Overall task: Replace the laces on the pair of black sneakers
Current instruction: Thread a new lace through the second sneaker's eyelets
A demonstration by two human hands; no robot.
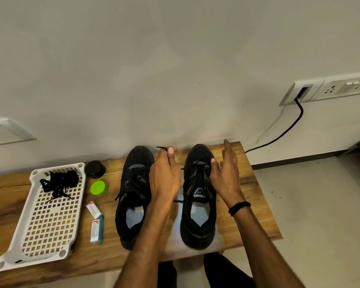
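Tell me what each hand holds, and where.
Left hand pinches a black lace near its tip. Right hand holds nothing; its thumb touches a sneaker.

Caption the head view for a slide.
Left hand pinches a lace end while right hand touches the right sneaker.

A single head-worn wide-angle camera looks forward and down from close above the near edge of a wooden table, facing the white wall behind its far edge.
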